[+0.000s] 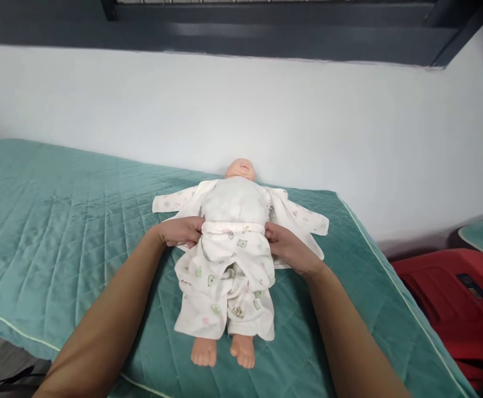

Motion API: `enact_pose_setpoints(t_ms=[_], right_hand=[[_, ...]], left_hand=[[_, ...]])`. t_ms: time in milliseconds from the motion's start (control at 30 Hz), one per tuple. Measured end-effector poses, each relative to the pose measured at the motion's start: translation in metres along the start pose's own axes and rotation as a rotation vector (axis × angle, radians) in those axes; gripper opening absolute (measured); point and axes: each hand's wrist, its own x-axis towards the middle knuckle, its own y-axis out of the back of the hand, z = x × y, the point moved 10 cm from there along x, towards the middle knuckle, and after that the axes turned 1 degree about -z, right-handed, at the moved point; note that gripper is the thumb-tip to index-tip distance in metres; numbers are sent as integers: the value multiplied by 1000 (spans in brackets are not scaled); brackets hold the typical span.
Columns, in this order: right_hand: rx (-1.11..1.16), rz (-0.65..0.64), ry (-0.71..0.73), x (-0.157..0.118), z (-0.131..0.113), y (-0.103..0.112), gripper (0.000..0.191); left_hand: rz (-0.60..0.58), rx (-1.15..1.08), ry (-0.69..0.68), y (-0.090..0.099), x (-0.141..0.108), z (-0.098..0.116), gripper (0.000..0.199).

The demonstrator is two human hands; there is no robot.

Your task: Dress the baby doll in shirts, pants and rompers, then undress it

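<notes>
A baby doll (240, 169) lies on its back, head toward the wall and bare feet toward me. White printed pants (231, 265) cover its legs up to the waist. Its torso is wrapped in plain white cloth (235, 200), and an open white printed shirt (308, 218) is spread out beneath it with both sleeves out to the sides. My left hand (183, 231) is closed on the waistband at the left side. At the right side my right hand (285, 246) pinches the same waistband. Some fingertips of both hands are hidden by the cloth.
A green quilted cover (79, 215) with pale piping lies under the doll. Behind it rises a white wall (142, 105) below a dark frame (225, 33). A red suitcase-like object (444, 298) stands at the right, below the bed's edge.
</notes>
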Motion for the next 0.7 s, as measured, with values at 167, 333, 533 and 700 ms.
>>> enact_pose_setpoints(t_ms=[167, 333, 533, 700], right_hand=[[114, -88, 10, -6, -10, -12, 19], [166, -62, 10, -6, -8, -11, 24], [171, -54, -7, -3, -1, -4, 19], [227, 94, -64, 3, 7, 16, 15]], left_hand=[[97, -39, -98, 12, -2, 9, 25], [128, -83, -116, 11, -2, 13, 22], [181, -56, -158, 17, -2, 18, 13], [337, -148, -192, 44, -1, 7, 9]])
